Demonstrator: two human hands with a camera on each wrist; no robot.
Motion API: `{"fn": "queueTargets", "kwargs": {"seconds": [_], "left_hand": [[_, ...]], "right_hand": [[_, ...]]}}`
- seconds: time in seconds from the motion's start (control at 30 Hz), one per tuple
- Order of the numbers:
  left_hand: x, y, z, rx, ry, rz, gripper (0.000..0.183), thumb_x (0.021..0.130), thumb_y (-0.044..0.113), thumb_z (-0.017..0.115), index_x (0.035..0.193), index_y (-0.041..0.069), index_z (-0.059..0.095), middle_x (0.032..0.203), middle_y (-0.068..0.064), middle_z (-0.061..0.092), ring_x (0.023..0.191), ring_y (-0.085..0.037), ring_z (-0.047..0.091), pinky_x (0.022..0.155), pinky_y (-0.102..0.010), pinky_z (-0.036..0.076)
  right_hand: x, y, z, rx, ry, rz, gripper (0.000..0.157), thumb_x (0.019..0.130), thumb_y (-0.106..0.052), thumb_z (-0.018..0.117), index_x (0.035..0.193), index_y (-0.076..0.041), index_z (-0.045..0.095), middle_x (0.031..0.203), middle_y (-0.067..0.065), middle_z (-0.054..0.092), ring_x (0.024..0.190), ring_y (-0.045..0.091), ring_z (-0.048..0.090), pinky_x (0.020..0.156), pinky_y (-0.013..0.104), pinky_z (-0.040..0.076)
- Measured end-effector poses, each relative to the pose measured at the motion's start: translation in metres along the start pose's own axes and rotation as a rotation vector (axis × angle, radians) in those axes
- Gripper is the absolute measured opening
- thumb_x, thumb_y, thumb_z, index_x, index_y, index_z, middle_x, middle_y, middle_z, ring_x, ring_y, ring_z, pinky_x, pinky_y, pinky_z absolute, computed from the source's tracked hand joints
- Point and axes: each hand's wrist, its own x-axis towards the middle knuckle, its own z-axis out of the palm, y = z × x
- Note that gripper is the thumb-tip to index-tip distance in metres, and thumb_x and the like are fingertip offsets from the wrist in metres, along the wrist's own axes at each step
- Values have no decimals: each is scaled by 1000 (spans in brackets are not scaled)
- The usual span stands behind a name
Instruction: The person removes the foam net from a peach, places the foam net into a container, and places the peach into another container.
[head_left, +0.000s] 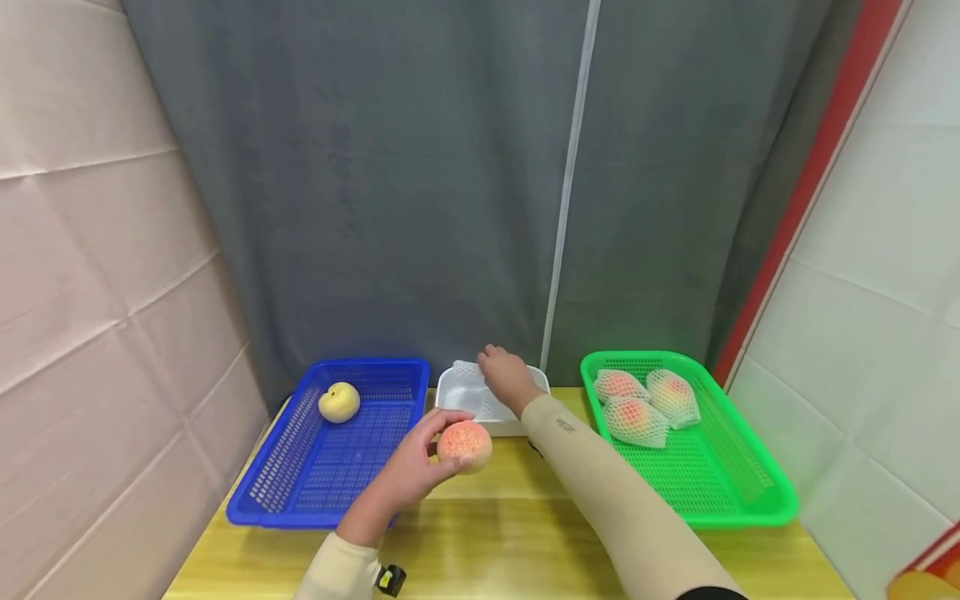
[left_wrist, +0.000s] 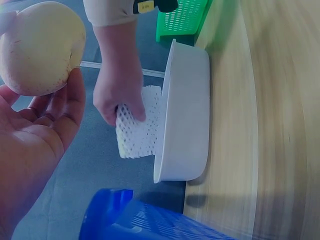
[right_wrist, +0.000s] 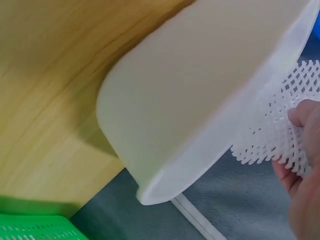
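Here is the peach (head_left: pixel 466 445), up in the left hand (head_left: pixel 408 467), thumb on the near side and fingers around the far side, a firm grasp well above the tabletop (head_left: pixel 487 542). Rosy speckles face the head; the left wrist view catches a paler, yellowish cheek.

Ahead and to the right of that hand, the right hand (head_left: pixel 510 375) has the net (left_wrist: pixel 136 140), white and full of holes, pinched between thumb and fingers. The net rises over the rim of the tub (left_wrist: pixel 187 112); whether its lower edge touches the tub, the pictures do not tell. The tub itself, white and smooth-walled, sits upright on the tabletop, just beyond the left hand and partly beneath the right.

Out to the left of the left hand, there's the blue basket (head_left: pixel 345 467), and in its far left part lies the other peach (head_left: pixel 339 402), yellow and bare. Over to the right of the right hand comes the green basket (head_left: pixel 697 487), with three wrapped peaches (head_left: pixel 633 419) grouped close together at its far end, each in white netting.

Both arms wear beige sleeves (head_left: pixel 600 483), and a small black device (head_left: pixel 391 580) shows at the left wrist. Beyond both hands hangs a grey curtain (head_left: pixel 375 183), a pale stripe (head_left: pixel 573 150) running down it, with a red strip (head_left: pixel 817 183) further right.
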Motion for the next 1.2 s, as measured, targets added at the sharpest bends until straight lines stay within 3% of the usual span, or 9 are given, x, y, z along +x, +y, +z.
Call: {"fn": "queueTargets", "kwargs": {"seconds": [0.2,0.4,0.53,0.67,0.77,0.9,1.03,1.2], "left_hand": [[0,2,4,-18,-1,2,52,98,22,84,147,20,66,138,-2,63,123,-21,62,101,-36,59],[0,-1,5,-12,5,48,51,99,19,84,146,12,66,137,-7,63,121,-20,62,98,-35,60],[-1,-2,3,-1,19,47,51,99,18,84,146,14,66,137,-6,64,121,-21,62,97,-36,60],[-3,-1,1,-12,18,34,49,99,19,84,146,18,66,139,-5,63,122,-21,62,98,-36,60],[-4,-2,1,-17,18,27,49,99,19,84,146,18,66,139,-6,63,121,-21,62,98,-36,60],[-5,-4,1,-20,26,21,51,98,19,85,146,16,66,137,-6,64,120,-21,62,98,-36,60],[-4,-5,-1,-17,31,14,52,98,18,85,146,15,66,136,-6,63,120,-22,62,97,-36,60],[-5,-4,-4,-10,34,17,54,98,18,85,147,12,65,136,-6,63,119,-22,62,97,-35,60]], "right_hand": [[0,0,18,-6,26,11,14,105,-10,77,118,-6,75,107,9,68,96,23,68,85,36,65],[-4,-2,32,36,-71,-15,22,105,-16,79,124,-6,77,112,10,71,100,24,72,91,38,64],[-7,-7,28,156,-163,-68,25,102,-27,83,116,-7,78,104,8,72,92,23,70,90,39,62],[-10,-11,24,293,-216,-41,31,108,-39,71,102,-10,80,89,3,66,82,19,62,87,39,59],[-12,-12,26,311,-226,-28,31,112,-32,64,98,-9,78,86,3,64,80,20,61,88,41,59],[-12,-11,32,321,-260,-11,10,107,-14,73,110,-5,77,97,9,72,89,23,67,96,41,61],[-9,-10,32,367,-321,41,24,101,-12,82,124,-6,77,110,10,77,100,23,70,104,40,59],[-7,-10,25,404,-326,34,26,100,-15,84,123,-5,77,114,11,78,106,26,72,106,42,58]]}}
